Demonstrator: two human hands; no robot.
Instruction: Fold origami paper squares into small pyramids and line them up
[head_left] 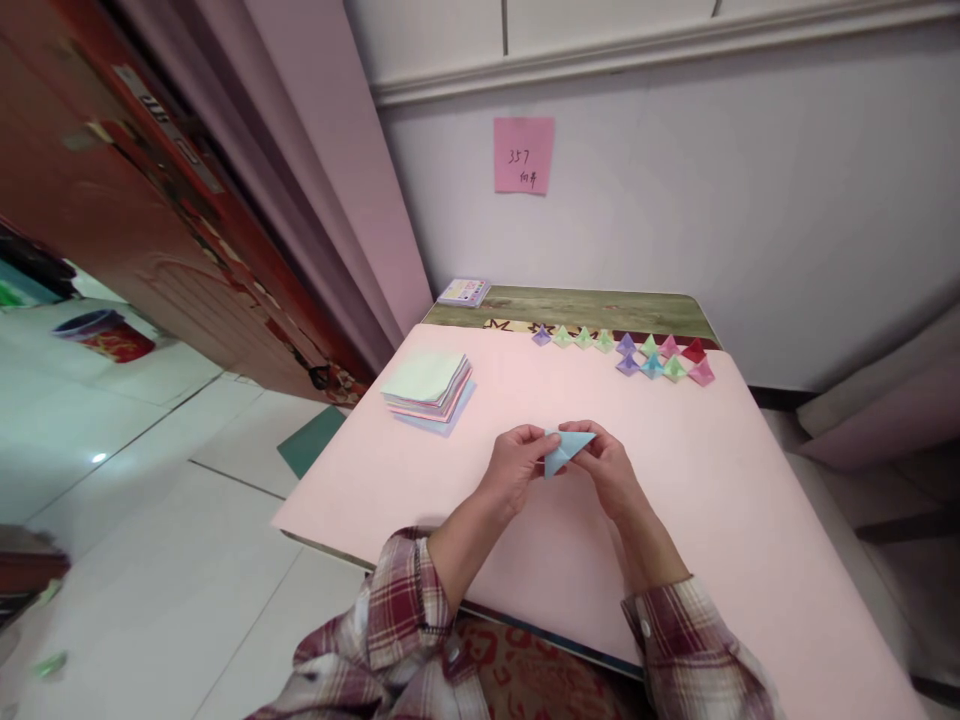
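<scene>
A light blue folded paper (566,449) is held just above the pink table cover (720,500), near its middle. My left hand (516,466) pinches the paper's left side with closed fingers. My right hand (609,470) grips its right side, fingers curled round the fold. Both sleeves are plaid. A stack of pastel square papers (427,392) lies to the left of my hands. Several small folded paper shapes (637,354) in purple, green, pink and red sit in rows at the table's far edge.
A small colourful pad (464,292) rests on the bare wood strip at the back left. A pink note (523,154) hangs on the wall. A red door (150,230) and tiled floor lie to the left.
</scene>
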